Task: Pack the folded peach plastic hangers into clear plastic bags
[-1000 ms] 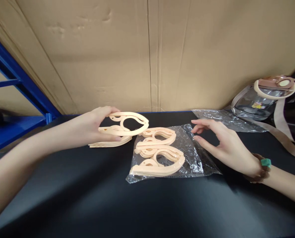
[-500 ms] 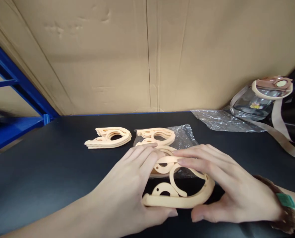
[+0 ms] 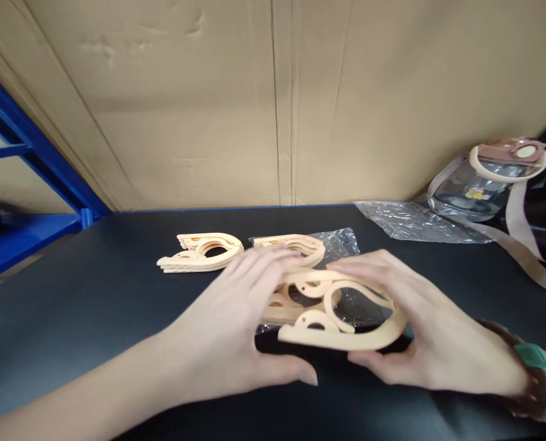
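Observation:
A beige folding hanger [image 3: 341, 339] is gripped at its rounded right end by my right hand [image 3: 420, 324], thumb below and fingers above. My left hand [image 3: 240, 318] is beside its left end, thumb spread away from the fingers; the fingertips reach over the hanger's upper left part, and whether they touch it is unclear. Behind and below the held hanger, more beige hangers [image 3: 279, 313] lie on a clear plastic bag [image 3: 341, 245], partly hidden by my hands. Another stack of folded hangers [image 3: 208, 263] lies to the left on the black table [image 3: 93, 294].
At the right back stands a clear bottle [image 3: 470, 190] with a brown lid and beige strap. Next to it lies a crumpled plastic bag [image 3: 420, 222]. A blue metal frame [image 3: 65, 177] stands at the left, and cardboard [image 3: 185, 110] rises behind the table.
The held hanger has moved up and slightly right with my right hand. My left thumb, earlier under the hanger's left end, is now apart from it.

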`<state>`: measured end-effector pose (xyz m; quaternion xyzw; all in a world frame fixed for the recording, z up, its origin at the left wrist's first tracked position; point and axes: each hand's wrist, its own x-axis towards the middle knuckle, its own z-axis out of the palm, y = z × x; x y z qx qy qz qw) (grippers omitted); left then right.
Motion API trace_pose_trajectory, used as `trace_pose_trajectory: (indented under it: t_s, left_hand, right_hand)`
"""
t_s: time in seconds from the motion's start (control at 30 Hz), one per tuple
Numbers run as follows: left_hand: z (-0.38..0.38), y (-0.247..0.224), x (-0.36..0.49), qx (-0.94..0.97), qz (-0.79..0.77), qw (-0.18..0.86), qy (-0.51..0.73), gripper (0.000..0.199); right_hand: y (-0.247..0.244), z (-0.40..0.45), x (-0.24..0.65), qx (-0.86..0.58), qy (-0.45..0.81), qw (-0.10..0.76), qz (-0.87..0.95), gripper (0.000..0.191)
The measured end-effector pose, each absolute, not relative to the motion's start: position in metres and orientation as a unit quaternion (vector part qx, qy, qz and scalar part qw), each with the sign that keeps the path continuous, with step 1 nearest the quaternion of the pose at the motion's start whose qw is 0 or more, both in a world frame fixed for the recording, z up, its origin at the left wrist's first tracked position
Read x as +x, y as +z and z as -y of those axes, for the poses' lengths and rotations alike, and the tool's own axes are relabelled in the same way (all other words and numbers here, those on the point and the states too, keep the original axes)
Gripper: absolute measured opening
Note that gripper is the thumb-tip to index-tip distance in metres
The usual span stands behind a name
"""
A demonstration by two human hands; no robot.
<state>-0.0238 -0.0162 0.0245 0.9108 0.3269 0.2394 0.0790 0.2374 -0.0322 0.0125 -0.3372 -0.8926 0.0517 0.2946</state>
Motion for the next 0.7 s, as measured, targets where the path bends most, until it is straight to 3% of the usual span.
trace_pose_trajectory:
  t_s: [0.27, 0.43, 0.6, 0.7]
  left_hand:
    - [0.002, 0.043, -0.033, 0.913, -0.323, 0.098, 0.230, 0.084]
    - [0.009, 0.048, -0.016, 0.937, -0.297, 0.081, 0.166, 0.054]
    - [0.006, 0.055, -0.009, 0.942, -0.292, 0.055, 0.156, 0.071]
    - [-0.001, 0.062, -0.005, 0.939, -0.313, 0.047, 0.134, 0.066]
  right_hand:
    - [0.010, 0.023, 0.241, -0.380, 0.120, 0.348, 0.849, 0.076]
    - [0.010, 0.034, 0.231, -0.341, 0.122, 0.338, 0.868, 0.079]
    - [0.010, 0.036, 0.231, -0.358, 0.135, 0.351, 0.855, 0.075]
    - [0.013, 0.031, 0.237, -0.369, 0.151, 0.356, 0.845, 0.076]
